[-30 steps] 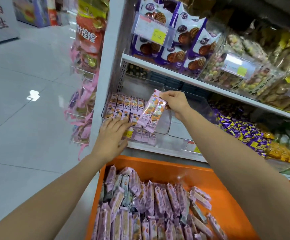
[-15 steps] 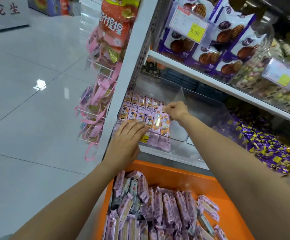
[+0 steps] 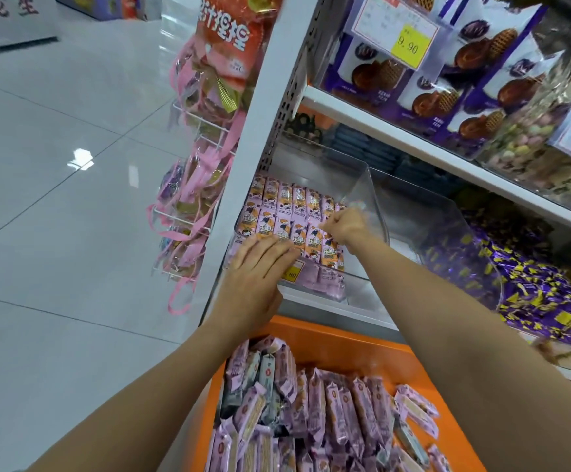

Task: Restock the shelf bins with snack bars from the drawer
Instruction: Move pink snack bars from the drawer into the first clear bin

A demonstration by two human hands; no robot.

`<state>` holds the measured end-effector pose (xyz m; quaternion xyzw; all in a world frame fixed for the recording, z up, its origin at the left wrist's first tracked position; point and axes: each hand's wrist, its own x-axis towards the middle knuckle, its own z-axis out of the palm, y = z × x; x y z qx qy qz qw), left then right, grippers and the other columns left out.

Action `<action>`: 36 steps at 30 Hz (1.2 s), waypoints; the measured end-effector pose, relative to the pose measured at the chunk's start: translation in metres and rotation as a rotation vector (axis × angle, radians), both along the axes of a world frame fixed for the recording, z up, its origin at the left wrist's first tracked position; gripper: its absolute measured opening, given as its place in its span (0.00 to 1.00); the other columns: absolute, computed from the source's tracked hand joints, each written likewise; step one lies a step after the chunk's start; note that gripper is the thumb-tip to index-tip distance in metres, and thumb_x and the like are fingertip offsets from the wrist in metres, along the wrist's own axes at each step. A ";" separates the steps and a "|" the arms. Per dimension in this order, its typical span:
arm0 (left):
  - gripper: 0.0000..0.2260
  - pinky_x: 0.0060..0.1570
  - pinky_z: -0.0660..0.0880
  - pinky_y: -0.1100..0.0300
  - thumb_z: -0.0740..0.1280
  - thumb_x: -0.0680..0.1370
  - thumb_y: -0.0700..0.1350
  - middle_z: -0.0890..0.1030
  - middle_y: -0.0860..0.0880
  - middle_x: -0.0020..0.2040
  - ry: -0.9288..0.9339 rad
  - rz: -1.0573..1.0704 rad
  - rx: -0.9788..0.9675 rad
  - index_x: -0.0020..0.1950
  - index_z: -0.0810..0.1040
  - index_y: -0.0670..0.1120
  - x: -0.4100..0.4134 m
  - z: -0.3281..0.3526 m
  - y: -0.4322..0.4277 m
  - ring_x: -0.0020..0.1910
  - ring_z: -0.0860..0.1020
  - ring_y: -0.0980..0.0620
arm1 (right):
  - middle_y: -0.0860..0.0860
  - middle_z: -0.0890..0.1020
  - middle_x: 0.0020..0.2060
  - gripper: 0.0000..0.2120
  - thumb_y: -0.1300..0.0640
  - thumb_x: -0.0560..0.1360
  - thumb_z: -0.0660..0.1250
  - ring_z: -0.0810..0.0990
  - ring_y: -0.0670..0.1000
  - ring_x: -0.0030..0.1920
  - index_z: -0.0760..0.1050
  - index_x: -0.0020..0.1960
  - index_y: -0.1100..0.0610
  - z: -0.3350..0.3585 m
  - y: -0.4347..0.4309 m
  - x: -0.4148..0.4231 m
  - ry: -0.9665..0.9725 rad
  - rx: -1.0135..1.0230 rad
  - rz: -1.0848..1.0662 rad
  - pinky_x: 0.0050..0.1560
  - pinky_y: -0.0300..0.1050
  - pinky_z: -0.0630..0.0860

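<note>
A clear shelf bin (image 3: 369, 185) holds two rows of pink-and-orange snack bars (image 3: 284, 207). My right hand (image 3: 345, 226) is inside the bin at its right end, fingers curled on the top ends of the rightmost front-row bars (image 3: 329, 252). My left hand (image 3: 260, 270) lies flat with straight fingers over the bin's front edge, partly covering a yellow price tag (image 3: 290, 274). Below the shelf, the open orange drawer (image 3: 362, 349) is packed with several loose pink snack bars (image 3: 314, 403).
A second clear bin (image 3: 433, 216) stands right of the first. Purple wrapped candies (image 3: 532, 294) fill the bin further right. Waffle biscuit bags (image 3: 447, 83) sit on the shelf above. Pink packs (image 3: 192, 206) hang on a side rack. Tiled floor (image 3: 56, 233) lies left.
My right hand brought two bars down from above the bin and set them at the right end of the front row. My left hand stayed on the bin's front edge.
</note>
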<state>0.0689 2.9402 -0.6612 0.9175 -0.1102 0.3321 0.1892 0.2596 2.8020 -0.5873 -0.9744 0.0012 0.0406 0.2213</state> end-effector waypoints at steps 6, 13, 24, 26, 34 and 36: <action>0.28 0.76 0.53 0.48 0.61 0.68 0.37 0.75 0.46 0.68 0.002 -0.008 0.023 0.69 0.73 0.43 0.001 0.000 0.001 0.70 0.69 0.45 | 0.56 0.84 0.41 0.14 0.55 0.75 0.73 0.81 0.52 0.38 0.77 0.33 0.60 -0.008 0.009 -0.005 -0.038 -0.018 -0.025 0.47 0.48 0.82; 0.27 0.76 0.53 0.47 0.57 0.69 0.39 0.75 0.46 0.67 0.069 -0.018 0.016 0.70 0.72 0.44 -0.003 0.003 -0.001 0.70 0.69 0.45 | 0.54 0.78 0.30 0.21 0.59 0.76 0.70 0.83 0.53 0.40 0.67 0.27 0.56 -0.005 0.000 -0.021 -0.121 0.004 -0.016 0.49 0.52 0.82; 0.27 0.63 0.63 0.47 0.68 0.68 0.41 0.72 0.41 0.65 0.102 0.072 0.054 0.68 0.73 0.44 -0.034 0.005 -0.032 0.64 0.67 0.41 | 0.55 0.81 0.56 0.11 0.61 0.78 0.66 0.79 0.50 0.54 0.80 0.59 0.60 0.021 -0.017 -0.097 -0.292 0.339 0.333 0.59 0.44 0.76; 0.22 0.50 0.70 0.50 0.73 0.66 0.41 0.76 0.43 0.55 0.182 0.034 0.109 0.59 0.78 0.45 -0.043 -0.004 -0.045 0.55 0.71 0.43 | 0.54 0.80 0.51 0.08 0.62 0.79 0.65 0.78 0.47 0.48 0.80 0.56 0.60 0.019 -0.026 -0.117 -0.362 0.434 0.386 0.52 0.36 0.76; 0.21 0.66 0.65 0.46 0.64 0.77 0.52 0.76 0.42 0.65 0.804 0.060 0.443 0.69 0.74 0.47 -0.093 -0.058 -0.084 0.69 0.69 0.39 | 0.40 0.74 0.37 0.08 0.61 0.79 0.63 0.72 0.39 0.36 0.81 0.49 0.60 -0.056 -0.081 -0.188 -0.284 0.529 0.401 0.39 0.35 0.67; 0.23 0.69 0.60 0.50 0.59 0.80 0.52 0.65 0.42 0.75 0.941 0.106 0.456 0.74 0.66 0.49 -0.102 -0.066 -0.090 0.74 0.61 0.41 | 0.41 0.76 0.36 0.08 0.60 0.79 0.63 0.73 0.39 0.34 0.81 0.50 0.59 -0.084 -0.099 -0.206 -0.157 0.486 0.360 0.38 0.35 0.67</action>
